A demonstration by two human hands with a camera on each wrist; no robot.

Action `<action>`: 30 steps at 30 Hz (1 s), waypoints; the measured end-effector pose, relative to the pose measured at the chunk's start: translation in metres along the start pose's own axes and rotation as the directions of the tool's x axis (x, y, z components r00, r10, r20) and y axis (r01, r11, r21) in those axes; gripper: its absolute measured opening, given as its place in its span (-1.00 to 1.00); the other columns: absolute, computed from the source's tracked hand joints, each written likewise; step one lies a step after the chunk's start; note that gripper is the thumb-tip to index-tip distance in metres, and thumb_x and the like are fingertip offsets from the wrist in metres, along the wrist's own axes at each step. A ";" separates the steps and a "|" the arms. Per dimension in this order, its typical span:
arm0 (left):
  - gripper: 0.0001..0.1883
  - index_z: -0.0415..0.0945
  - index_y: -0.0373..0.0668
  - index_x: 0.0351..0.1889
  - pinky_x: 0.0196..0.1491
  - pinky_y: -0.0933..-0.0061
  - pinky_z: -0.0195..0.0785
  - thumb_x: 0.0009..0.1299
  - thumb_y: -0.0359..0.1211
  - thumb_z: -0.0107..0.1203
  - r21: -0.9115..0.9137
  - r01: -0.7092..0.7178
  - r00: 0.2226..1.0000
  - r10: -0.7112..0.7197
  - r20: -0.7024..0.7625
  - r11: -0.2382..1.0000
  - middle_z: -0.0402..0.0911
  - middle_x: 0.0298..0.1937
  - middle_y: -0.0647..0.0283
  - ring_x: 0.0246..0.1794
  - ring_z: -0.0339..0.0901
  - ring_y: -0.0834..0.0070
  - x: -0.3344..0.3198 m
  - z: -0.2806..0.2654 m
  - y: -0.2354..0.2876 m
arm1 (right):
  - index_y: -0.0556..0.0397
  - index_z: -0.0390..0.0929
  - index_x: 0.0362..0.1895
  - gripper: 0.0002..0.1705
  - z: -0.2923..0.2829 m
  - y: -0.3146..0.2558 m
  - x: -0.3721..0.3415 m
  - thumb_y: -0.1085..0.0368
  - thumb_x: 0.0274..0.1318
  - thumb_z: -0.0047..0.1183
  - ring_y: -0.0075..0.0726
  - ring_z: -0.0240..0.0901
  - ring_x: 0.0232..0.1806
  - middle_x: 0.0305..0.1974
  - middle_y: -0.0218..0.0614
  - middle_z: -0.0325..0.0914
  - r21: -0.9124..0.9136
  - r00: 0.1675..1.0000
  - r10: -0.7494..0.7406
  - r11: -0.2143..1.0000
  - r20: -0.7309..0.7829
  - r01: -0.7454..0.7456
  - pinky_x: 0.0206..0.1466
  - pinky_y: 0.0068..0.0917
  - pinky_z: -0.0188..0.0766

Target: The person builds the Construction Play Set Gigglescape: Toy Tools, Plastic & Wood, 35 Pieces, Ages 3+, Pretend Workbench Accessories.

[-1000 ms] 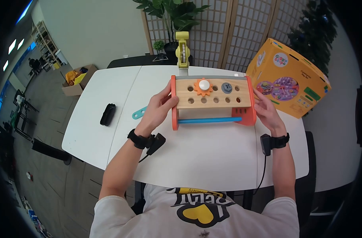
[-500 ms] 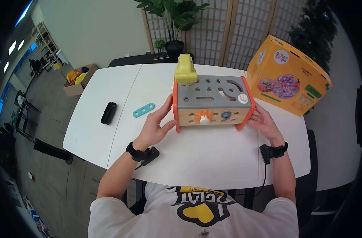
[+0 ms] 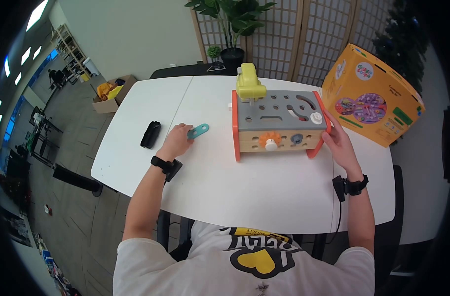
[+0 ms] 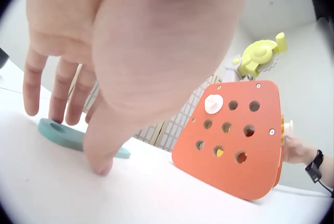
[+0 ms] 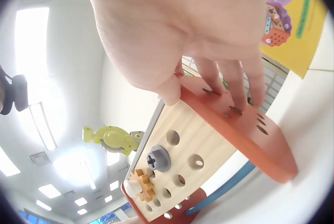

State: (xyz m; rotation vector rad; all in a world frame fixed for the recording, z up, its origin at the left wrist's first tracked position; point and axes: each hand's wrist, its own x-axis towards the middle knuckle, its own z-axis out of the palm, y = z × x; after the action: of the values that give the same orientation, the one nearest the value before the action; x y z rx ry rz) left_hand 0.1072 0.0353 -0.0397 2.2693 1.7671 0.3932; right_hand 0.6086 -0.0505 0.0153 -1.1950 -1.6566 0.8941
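My left hand point(image 3: 177, 141) is low over the table at the near end of a teal strip with holes point(image 3: 201, 130). In the left wrist view its straight fingers reach the far side of the strip point(image 4: 65, 135), and the thumb comes down on the near side. A toy workbench point(image 3: 244, 127) stands upright, with a grey top, wooden front and red side panels. An orange gear point(image 3: 269, 137) and a grey bolt point(image 3: 297, 139) sit in its front. My right hand point(image 3: 341, 145) rests on the right panel, thumb at the front edge, fingers along the outer face point(image 5: 229, 114).
A yellow-green toy piece point(image 3: 249, 83) rises above the workbench's back left corner. A black case point(image 3: 151, 134) lies left of my left hand. An orange cardboard box point(image 3: 373, 93) stands at the back right of the white table point(image 3: 225, 187).
The workbench has gone from tilted, front face up, to standing upright. My left hand has left its left panel and moved left to the teal strip. My right hand stays at the right panel.
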 end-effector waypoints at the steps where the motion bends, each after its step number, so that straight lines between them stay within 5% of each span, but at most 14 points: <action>1: -0.50 0.62 -0.30 0.09 0.16 0.26 0.47 0.16 -0.39 0.43 0.002 0.013 1.000 -0.013 -0.007 1.000 0.66 0.08 0.01 0.07 0.60 0.14 0.003 0.001 -0.002 | -0.09 0.07 0.61 -0.29 -0.001 0.000 0.002 0.28 0.48 -0.02 -0.21 0.48 0.27 0.28 -0.09 0.50 0.001 1.000 0.006 1.000 0.004 -0.006 0.35 -0.32 0.36; 5: -0.60 0.66 -0.30 -0.02 0.01 0.37 0.52 0.14 -0.46 0.40 -0.213 0.063 0.996 -0.075 -0.050 0.975 0.73 -0.10 0.09 -0.18 0.68 0.30 0.009 -0.024 0.017 | -0.12 0.07 0.61 -0.32 -0.001 0.005 0.014 0.33 0.50 -0.07 -0.21 0.47 0.28 0.29 -0.11 0.47 0.021 1.000 -0.009 1.000 0.001 0.009 0.36 -0.29 0.35; 9: -0.68 0.69 -0.30 -0.11 0.01 0.44 0.49 0.15 -0.46 0.35 -0.578 -0.115 0.969 -0.037 -0.244 0.808 0.75 -0.20 0.19 -0.14 0.66 0.48 0.010 -0.061 0.059 | -0.12 0.07 0.61 -0.33 0.002 0.008 0.025 0.36 0.50 -0.10 -0.23 0.45 0.28 0.29 -0.15 0.45 0.029 1.000 -0.014 0.999 -0.017 0.015 0.38 -0.30 0.33; 12: -0.72 0.70 -0.27 -0.14 -0.01 0.47 0.46 0.16 -0.44 0.34 -0.588 -0.347 0.938 0.256 -0.235 0.731 0.75 -0.23 0.25 -0.17 0.62 0.53 0.008 -0.088 0.111 | -0.12 0.08 0.60 -0.34 0.006 0.008 0.031 0.36 0.50 -0.11 -0.25 0.44 0.28 0.32 -0.17 0.43 0.026 0.999 -0.029 0.999 -0.017 0.030 0.39 -0.30 0.31; 16: -0.74 0.74 -0.14 -0.16 -0.09 0.50 0.39 0.16 -0.44 0.34 -0.412 -0.442 0.894 0.431 -0.124 0.797 0.76 -0.18 0.37 -0.21 0.56 0.53 0.018 -0.089 0.136 | -0.13 0.07 0.61 -0.35 0.009 0.009 0.032 0.32 0.52 -0.11 -0.26 0.43 0.30 0.33 -0.17 0.41 0.037 0.999 -0.029 0.999 -0.025 0.030 0.39 -0.31 0.29; 27: -0.65 0.72 -0.08 0.01 0.03 0.39 0.38 0.24 -0.31 0.36 -0.395 -0.467 0.884 0.419 -0.208 0.791 0.75 0.01 0.34 0.07 0.58 0.44 0.019 -0.080 0.135 | -0.12 0.08 0.61 -0.36 0.008 0.011 0.032 0.27 0.54 -0.11 -0.25 0.38 0.36 0.39 -0.16 0.36 -0.007 0.999 -0.033 0.999 -0.031 0.033 0.43 -0.30 0.25; 30: -0.60 0.69 -0.11 0.09 0.13 0.34 0.41 0.29 -0.25 0.35 -0.433 -0.333 0.937 0.241 -0.254 0.838 0.73 0.08 0.29 0.13 0.58 0.41 0.008 -0.085 0.114 | -0.11 0.08 0.60 -0.36 0.010 0.022 0.034 0.29 0.53 -0.11 -0.29 0.37 0.36 0.39 -0.18 0.37 0.019 0.994 -0.093 0.995 -0.053 0.094 0.44 -0.32 0.24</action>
State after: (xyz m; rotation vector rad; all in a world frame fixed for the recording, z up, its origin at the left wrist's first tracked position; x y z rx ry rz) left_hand 0.1826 0.0178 0.0801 2.1801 1.2107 1.0103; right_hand 0.6020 -0.0120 -0.0001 -1.1082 -1.6433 0.8138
